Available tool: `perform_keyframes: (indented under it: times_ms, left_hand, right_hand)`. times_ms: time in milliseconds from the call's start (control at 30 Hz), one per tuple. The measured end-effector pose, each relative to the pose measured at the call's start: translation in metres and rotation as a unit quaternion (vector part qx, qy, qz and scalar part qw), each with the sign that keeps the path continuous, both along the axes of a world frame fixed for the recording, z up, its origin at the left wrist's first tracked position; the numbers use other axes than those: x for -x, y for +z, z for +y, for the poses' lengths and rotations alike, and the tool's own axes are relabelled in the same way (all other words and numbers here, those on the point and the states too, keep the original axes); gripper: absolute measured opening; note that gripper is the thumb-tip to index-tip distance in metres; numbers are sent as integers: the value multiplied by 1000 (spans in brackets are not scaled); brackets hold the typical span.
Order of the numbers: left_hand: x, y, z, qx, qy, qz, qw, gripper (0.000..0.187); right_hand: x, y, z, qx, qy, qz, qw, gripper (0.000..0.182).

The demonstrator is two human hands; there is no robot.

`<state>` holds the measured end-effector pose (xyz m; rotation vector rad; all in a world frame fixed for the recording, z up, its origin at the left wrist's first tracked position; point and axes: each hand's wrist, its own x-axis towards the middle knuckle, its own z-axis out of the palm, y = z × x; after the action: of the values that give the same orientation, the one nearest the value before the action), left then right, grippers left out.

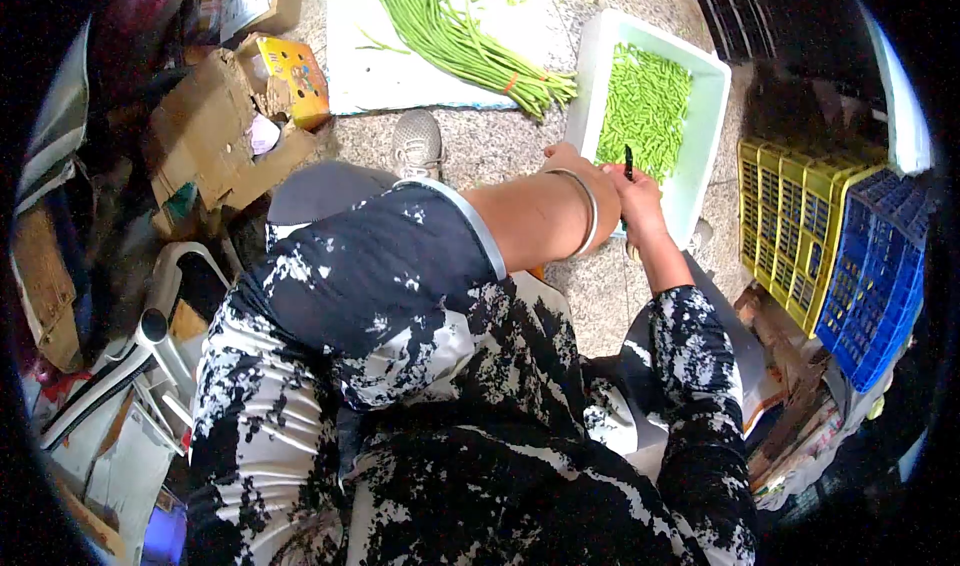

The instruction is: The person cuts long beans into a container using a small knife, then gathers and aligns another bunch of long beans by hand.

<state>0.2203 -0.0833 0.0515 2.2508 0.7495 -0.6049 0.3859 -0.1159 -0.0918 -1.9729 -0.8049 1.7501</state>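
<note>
My right hand (640, 204) is closed around a slim black handle (628, 162), which looks like that of a small knife; any blade is hidden. Pressed close to it on the left, my left hand (600, 191) is bent inward with its fingers curled and mostly out of sight, so what it holds cannot be made out. A bangle circles the left wrist. Both hands are over the near left rim of a pale plastic tub (710, 136), which holds many short cut pieces of green long beans (645, 106).
Uncut long beans (450, 41), banded in red near one end, lie on a white sheet (365, 81) ahead. Yellow (790, 226) and blue (870, 276) crates stand at right. Torn cardboard (205, 126) and a white metal frame (150, 331) are at left.
</note>
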Motion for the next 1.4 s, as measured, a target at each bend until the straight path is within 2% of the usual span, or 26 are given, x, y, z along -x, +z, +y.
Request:
perform_keyframes:
  times_ms: [67, 133, 200, 233, 267, 333, 400, 500, 600, 633, 733, 800, 867, 900, 1000, 1133, 1267, 1333, 1400]
  left_hand:
    - [8, 14, 7, 41, 12, 42, 998, 16]
    - [14, 7, -2, -9, 1, 31, 999, 22]
    - [13, 10, 2, 40, 20, 30, 999, 26]
    - [13, 5, 2, 38, 18, 52, 998, 26]
    - [12, -2, 2, 36, 16, 74, 996, 25]
    - [25, 15, -4, -27, 49, 29, 998, 23]
    - [36, 21, -2, 13, 35, 6, 999, 19]
    - [48, 17, -7, -53, 95, -47, 993, 12]
    - [57, 18, -5, -2, 96, -58, 994, 10]
    - [60, 21, -8, -21, 111, -87, 990, 11]
    - [59, 14, -21, -86, 151, -110, 979, 12]
    - [56, 15, -23, -86, 133, -75, 984, 14]
    - [56, 11, -30, -155, 174, -102, 967, 14]
    - [56, 10, -28, -120, 168, -125, 970, 15]
    - [53, 12, -30, -148, 182, -122, 964, 14]
    - [52, 14, -31, -142, 185, -129, 964, 13]
    - [53, 14, -27, -122, 202, -144, 961, 12]
    - [55, 18, -23, -123, 172, -117, 970, 12]
    - [54, 19, -24, -126, 192, -134, 964, 13]
  right_hand:
    - [9, -31, 0, -29, 17, -17, 999, 17]
    - [10, -61, 2, -147, 127, -112, 975, 24]
    - [26, -95, 16, -150, 132, -138, 970, 21]
    - [41, -92, 27, -154, 137, -137, 969, 21]
    - [54, -89, 39, -174, 172, -204, 948, 21]
    - [73, -82, 66, -196, 209, -269, 919, 23]
    - [84, -84, 92, -209, 343, -380, 833, 32]
    - [95, -107, 116, -205, 384, -363, 824, 35]
    - [105, -118, 124, -170, 425, -392, 798, 39]
    - [109, -117, 128, -116, 441, -390, 800, 44]
    - [116, -111, 125, -107, 462, -403, 782, 51]
    - [114, -113, 128, -108, 441, -418, 787, 56]
    - [104, -119, 133, -103, 483, -385, 780, 59]
    - [102, -116, 134, -109, 484, -388, 777, 58]
    - [99, -113, 139, -136, 502, -369, 770, 56]
    - [100, -115, 128, -120, 453, -326, 821, 45]
    - [94, -123, 146, -138, 422, -294, 847, 41]
    - [92, -116, 161, -143, 416, -294, 848, 40]
    - [86, -112, 173, -132, 278, -103, 946, 40]
